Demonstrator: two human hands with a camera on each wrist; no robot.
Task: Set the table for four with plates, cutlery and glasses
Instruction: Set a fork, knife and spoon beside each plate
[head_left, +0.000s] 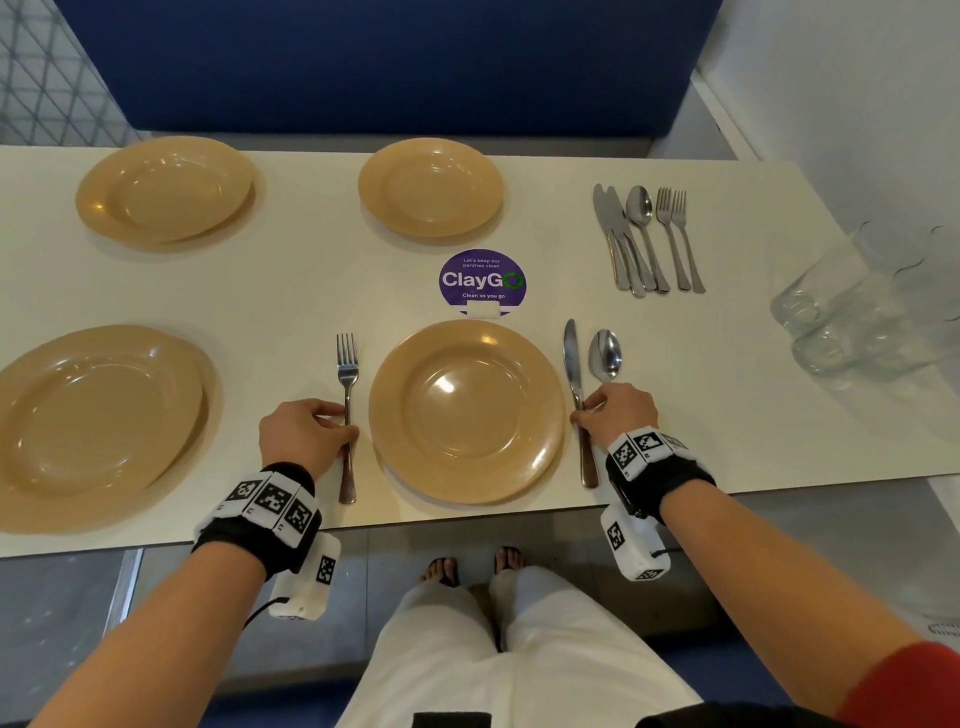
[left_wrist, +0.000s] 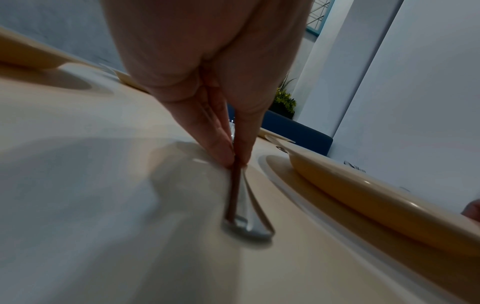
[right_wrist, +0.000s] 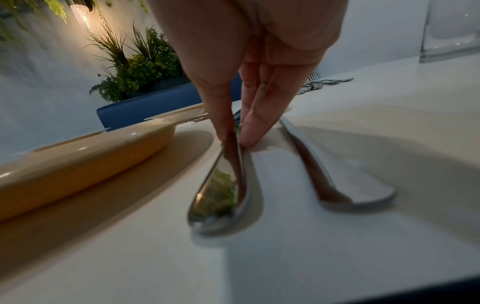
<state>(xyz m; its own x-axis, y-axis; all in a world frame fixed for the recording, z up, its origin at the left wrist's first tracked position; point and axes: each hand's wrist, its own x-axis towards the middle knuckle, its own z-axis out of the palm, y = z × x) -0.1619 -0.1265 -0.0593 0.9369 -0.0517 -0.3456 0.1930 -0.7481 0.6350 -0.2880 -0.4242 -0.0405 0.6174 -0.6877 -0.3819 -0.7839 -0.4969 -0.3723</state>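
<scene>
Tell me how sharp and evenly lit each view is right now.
Head view: bright, mostly sharp, wide-angle bowing, glare spots on the near plate. Left wrist view: dim, fork handle blurred, hand shadow on the table. Right wrist view: dim, soft blur; knife handle mirrors the plants.

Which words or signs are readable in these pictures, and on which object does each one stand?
All on the round purple sticker on the table, head view:
"Let's keep our pantries clean"
"ClayGo"
"Clean as you go"
The wristbands carry black-and-white square code marks, not words; small print beside them is too small to read.
The wrist views show no clearly readable text.
</scene>
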